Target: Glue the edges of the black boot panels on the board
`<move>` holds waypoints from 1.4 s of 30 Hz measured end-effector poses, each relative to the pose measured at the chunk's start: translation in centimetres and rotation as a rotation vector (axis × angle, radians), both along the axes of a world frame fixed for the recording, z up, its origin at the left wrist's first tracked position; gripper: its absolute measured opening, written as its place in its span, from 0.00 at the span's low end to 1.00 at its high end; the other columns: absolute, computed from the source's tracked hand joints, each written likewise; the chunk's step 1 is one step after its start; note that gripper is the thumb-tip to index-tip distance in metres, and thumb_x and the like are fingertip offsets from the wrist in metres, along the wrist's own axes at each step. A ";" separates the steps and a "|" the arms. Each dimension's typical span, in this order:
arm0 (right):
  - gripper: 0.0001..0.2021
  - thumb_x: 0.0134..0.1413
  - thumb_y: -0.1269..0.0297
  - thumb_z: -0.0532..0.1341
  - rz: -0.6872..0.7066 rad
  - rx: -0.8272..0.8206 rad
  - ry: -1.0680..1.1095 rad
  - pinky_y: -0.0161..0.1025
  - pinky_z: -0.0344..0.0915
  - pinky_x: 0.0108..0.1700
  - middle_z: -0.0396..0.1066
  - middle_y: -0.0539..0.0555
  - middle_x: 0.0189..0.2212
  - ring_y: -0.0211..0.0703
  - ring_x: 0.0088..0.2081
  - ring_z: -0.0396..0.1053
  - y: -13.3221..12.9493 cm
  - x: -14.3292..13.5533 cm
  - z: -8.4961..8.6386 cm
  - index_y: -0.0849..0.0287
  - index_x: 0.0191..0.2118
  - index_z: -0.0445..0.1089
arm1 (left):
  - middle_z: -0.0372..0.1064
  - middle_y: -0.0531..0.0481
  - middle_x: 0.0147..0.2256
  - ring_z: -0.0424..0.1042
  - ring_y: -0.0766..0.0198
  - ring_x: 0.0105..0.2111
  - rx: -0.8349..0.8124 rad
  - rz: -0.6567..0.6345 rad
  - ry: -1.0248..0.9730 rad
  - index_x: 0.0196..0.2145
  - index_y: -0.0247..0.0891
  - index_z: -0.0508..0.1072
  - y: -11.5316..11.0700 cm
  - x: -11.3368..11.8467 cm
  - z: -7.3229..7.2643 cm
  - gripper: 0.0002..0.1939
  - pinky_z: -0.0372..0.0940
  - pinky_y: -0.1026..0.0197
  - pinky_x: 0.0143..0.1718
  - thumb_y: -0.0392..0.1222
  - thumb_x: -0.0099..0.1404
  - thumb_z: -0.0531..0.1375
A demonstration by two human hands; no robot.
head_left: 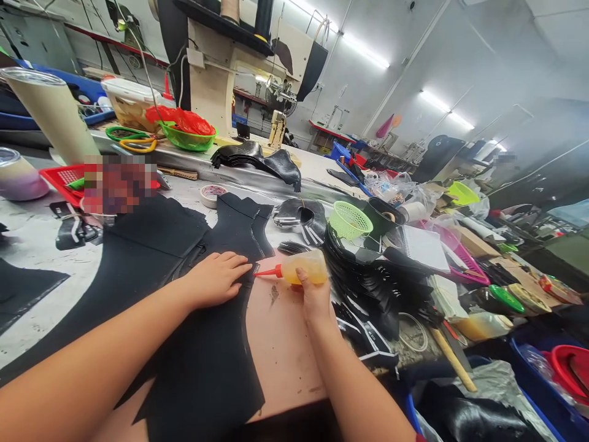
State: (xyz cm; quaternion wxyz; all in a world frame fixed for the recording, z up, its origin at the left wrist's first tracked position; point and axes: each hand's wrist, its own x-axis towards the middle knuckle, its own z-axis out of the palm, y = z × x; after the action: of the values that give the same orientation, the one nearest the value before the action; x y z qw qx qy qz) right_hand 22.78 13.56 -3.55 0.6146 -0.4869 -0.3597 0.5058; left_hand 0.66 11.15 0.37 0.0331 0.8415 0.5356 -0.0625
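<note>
In my right hand (315, 294) is a clear squeeze bottle (301, 268) of yellowish liquid, probably glue, with a red pointed nozzle. It lies nearly level, its tip at the edge of a black cut piece (197, 362) near a small pale mark. My left hand (222, 277) rests flat on the same black piece, fingers stretched toward the nozzle. Beneath the piece shows a pinkish board (280, 344). More black pieces (151, 245) overlap to the left.
A roll of tape (213, 194) lies behind the pieces. To the right are stacked black parts (363, 282), a light green basket (350, 220) and a wooden-handled tool (453, 359). A sewing machine (211, 80) stands at the back. Tumblers (50, 110) are at left.
</note>
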 end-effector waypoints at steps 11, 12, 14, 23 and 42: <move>0.27 0.31 0.52 0.73 0.073 -0.013 -0.007 0.37 0.69 0.25 0.75 0.56 0.33 0.48 0.31 0.73 -1.3 0.2 0.2 0.64 0.38 0.70 | 0.57 0.45 0.61 0.57 0.54 0.59 0.002 0.014 -0.018 0.59 0.41 0.63 0.0 0.1 0.1 0.25 0.57 0.51 0.55 0.39 0.63 0.51; 0.28 0.31 0.52 0.73 0.073 -0.013 -0.011 0.36 0.69 0.25 0.75 0.56 0.33 0.48 0.31 0.73 -1.3 0.2 0.2 0.63 0.38 0.70 | 0.57 0.45 0.61 0.57 0.54 0.59 0.009 0.014 -0.024 0.58 0.41 0.63 0.0 0.1 0.0 0.25 0.57 0.51 0.55 0.39 0.63 0.51; 0.29 0.30 0.51 0.73 0.075 -0.013 -0.019 0.36 0.68 0.24 0.75 0.55 0.32 0.47 0.30 0.73 -1.3 0.3 0.1 0.63 0.39 0.69 | 0.58 0.45 0.60 0.58 0.53 0.58 0.026 0.011 -0.038 0.58 0.41 0.64 -0.1 0.0 -0.1 0.25 0.58 0.50 0.54 0.39 0.63 0.51; 0.29 0.31 0.51 0.73 0.130 0.029 -0.055 0.36 0.66 0.24 0.75 0.54 0.31 0.45 0.28 0.72 -1.4 0.7 -0.1 0.62 0.39 0.68 | 0.72 0.48 0.45 0.69 0.61 0.46 0.129 -0.138 -0.130 0.41 0.41 0.73 0.5 0.0 -0.9 0.13 0.64 0.60 0.47 0.34 0.62 0.53; 0.30 0.27 0.50 0.74 0.079 -0.008 -0.014 0.38 0.69 0.25 0.74 0.54 0.32 0.47 0.30 0.72 -1.4 0.6 0.0 0.62 0.38 0.68 | 0.68 0.50 0.31 0.67 0.67 0.27 0.341 -0.140 -0.099 0.30 0.34 0.68 1.1 0.4 -2.4 0.06 0.57 0.66 0.24 0.34 0.64 0.53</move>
State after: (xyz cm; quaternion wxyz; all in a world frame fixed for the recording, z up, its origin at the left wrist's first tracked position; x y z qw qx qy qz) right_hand 23.40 12.15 -3.51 0.5896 -0.4783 -0.3807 0.5279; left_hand 1.05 12.27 -2.07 -0.0880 0.8723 0.4761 0.0686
